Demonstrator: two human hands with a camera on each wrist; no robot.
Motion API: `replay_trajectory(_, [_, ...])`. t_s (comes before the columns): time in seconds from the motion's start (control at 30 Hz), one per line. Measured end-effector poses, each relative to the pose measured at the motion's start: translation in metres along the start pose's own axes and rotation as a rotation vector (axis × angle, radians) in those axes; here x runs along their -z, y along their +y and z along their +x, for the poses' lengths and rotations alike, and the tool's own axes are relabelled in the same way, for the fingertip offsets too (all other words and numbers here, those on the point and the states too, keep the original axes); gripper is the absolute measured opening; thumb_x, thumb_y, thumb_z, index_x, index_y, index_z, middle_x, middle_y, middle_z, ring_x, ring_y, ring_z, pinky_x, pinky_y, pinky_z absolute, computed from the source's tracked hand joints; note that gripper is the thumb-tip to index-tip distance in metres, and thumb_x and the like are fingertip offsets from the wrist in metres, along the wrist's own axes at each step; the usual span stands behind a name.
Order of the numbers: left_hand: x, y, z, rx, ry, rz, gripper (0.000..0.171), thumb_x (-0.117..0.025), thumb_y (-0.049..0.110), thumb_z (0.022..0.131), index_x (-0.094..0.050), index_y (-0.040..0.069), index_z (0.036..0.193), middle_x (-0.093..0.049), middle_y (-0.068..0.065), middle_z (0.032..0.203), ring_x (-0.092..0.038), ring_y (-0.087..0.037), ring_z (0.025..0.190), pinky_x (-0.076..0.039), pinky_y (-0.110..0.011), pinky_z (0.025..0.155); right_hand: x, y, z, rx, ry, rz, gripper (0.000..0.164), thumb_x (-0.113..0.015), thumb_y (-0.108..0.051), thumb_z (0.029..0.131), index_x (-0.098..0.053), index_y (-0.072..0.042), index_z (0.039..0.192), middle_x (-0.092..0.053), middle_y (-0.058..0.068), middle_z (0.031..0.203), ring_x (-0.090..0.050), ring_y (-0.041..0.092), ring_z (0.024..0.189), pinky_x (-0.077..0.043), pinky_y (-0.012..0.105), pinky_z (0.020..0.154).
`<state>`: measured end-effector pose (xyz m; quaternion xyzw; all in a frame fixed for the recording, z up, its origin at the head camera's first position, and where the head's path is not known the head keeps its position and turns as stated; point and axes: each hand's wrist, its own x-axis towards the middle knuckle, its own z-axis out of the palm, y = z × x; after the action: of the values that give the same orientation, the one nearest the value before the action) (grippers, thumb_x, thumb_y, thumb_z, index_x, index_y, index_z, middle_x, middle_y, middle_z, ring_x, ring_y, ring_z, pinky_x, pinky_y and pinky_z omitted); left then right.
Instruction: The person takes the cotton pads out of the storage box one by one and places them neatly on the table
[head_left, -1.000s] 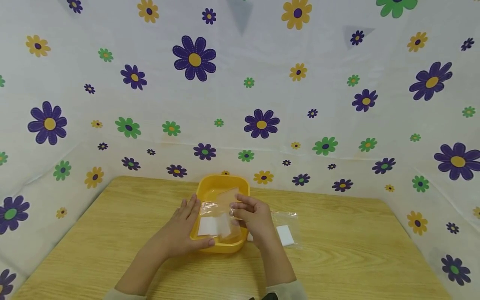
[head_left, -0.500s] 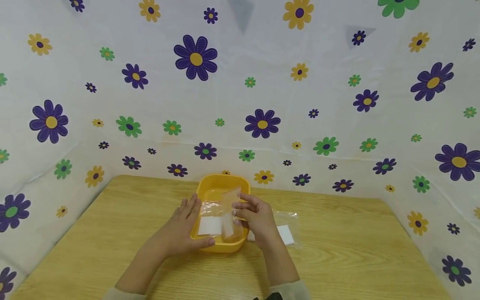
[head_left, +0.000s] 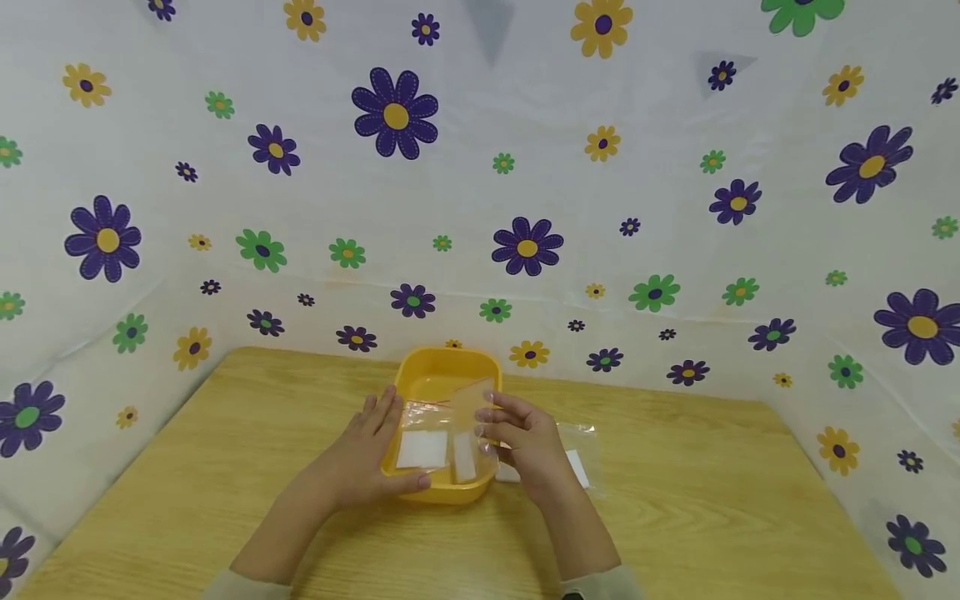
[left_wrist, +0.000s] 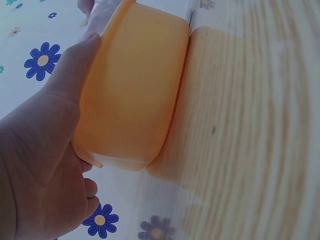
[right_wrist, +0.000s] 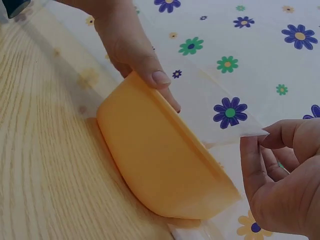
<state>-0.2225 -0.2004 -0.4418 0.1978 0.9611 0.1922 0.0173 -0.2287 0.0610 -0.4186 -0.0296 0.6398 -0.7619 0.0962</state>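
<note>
A yellow plastic tub (head_left: 450, 495) stands on the table. My left hand (head_left: 352, 462) holds its near-left corner, the thumb over the near rim and the fingers along the left side. My right hand (head_left: 528, 442) pinches the edge of a clear zip bag (head_left: 465, 458) with a white piece inside, over the tub's right half. Seen from the right wrist, the thumb and forefinger meet at the bag's edge (right_wrist: 256, 133). Flat in the tub lies another clear bag (head_left: 423, 450) with a white square and a red seal line.
Right of the tub, partly behind my right hand, lies clear bagging (head_left: 588, 442) with white pieces on the wood-grain table (head_left: 697, 492). A white flower-print cloth (head_left: 465, 192) rises behind and at both sides.
My right hand has moved slightly right with the pinched bag, which now stands more upright and uncovers more of the flat bag in the tub. The left hand stays at the tub.
</note>
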Motion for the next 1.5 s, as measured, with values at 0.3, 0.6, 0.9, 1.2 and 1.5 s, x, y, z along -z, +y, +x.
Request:
replay_trajectory(0.3, [-0.001,-0.005,-0.004,-0.006,0.015,-0.001,0.120,-0.060,0.077,0.081,-0.009,0.001,0.159,0.003,-0.016,0.167,0.000,-0.046,0.151,-0.011,-0.059,0.121,0.010,-0.004,-0.005,0.004,0.036,0.044,0.046,-0.064,0.003,0.091,-0.060,-0.008,0.136,-0.069,0.008,0.114,-0.067,0.017,0.096,-0.059,0.025,0.078])
replay_trajectory(0.6, [-0.001,-0.005,-0.003,0.011,0.014,0.002,0.121,-0.059,0.078,0.080,-0.011,0.000,0.159,0.002,-0.016,0.167,-0.001,-0.045,0.152,-0.012,-0.058,0.121,0.032,-0.012,-0.006,0.015,0.099,0.048,0.049,-0.067,0.001,0.090,-0.059,-0.008,0.138,-0.069,0.007,0.112,-0.068,0.019,0.099,-0.059,0.027,0.078])
replay_trajectory(0.9, [-0.002,-0.005,-0.001,0.015,0.004,0.003,0.121,-0.059,0.079,0.080,-0.011,0.000,0.159,0.003,-0.015,0.167,-0.002,-0.044,0.152,-0.013,-0.058,0.121,0.051,-0.021,-0.008,0.018,0.150,0.062,0.046,-0.065,0.003,0.091,-0.061,-0.009,0.136,-0.070,0.005,0.112,-0.067,0.019,0.099,-0.059,0.027,0.079])
replay_trajectory(1.2, [-0.005,-0.004,0.003,0.020,-0.005,-0.001,0.122,-0.058,0.080,0.080,-0.009,0.001,0.159,0.003,-0.015,0.168,-0.001,-0.044,0.152,-0.012,-0.058,0.122,0.070,-0.029,-0.011,0.011,0.190,0.066,0.048,-0.064,0.001,0.093,-0.057,-0.011,0.139,-0.070,0.001,0.113,-0.067,0.016,0.101,-0.058,0.026,0.082])
replay_trajectory(1.5, [-0.003,0.000,0.003,0.005,-0.003,-0.014,0.121,-0.059,0.078,0.080,-0.010,0.000,0.159,0.002,-0.017,0.167,-0.001,-0.045,0.152,-0.013,-0.060,0.121,0.087,-0.032,-0.014,0.003,0.216,0.104,0.049,-0.063,0.000,0.094,-0.053,-0.009,0.142,-0.072,0.001,0.114,-0.068,0.012,0.098,-0.058,0.024,0.083])
